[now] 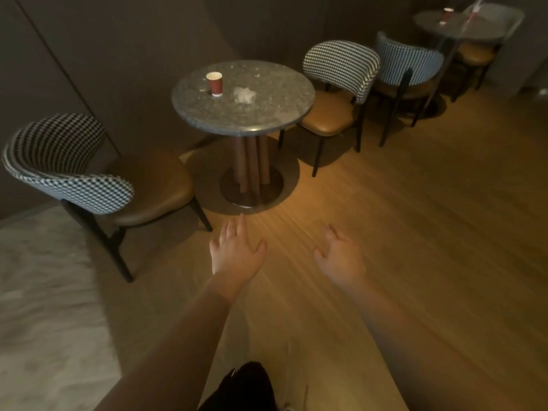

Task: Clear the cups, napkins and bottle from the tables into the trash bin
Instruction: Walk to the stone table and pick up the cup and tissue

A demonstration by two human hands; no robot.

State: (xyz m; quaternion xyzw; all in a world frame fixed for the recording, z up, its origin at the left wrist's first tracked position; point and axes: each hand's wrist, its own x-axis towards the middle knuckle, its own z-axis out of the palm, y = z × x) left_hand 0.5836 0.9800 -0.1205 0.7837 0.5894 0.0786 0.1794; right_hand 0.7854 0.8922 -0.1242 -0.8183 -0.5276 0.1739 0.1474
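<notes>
A red paper cup (214, 83) stands upright on the near round speckled table (267, 123), with a crumpled white napkin (244, 94) to its right. A second red cup (447, 15) stands on the far round table (430, 20) at the top right, beside a clear bottle (474, 11) that is blurred. My left hand (234, 250) and my right hand (341, 256) reach forward over the wooden floor, both open and holding nothing, well short of the near table. No trash bin is in view.
A houndstooth-backed chair (74, 173) stands left of the near table and another (341, 84) right of it. A striped-back chair (409, 66) sits by the far table. A pale carpet (44, 307) lies at the lower left; dark wall panels run behind.
</notes>
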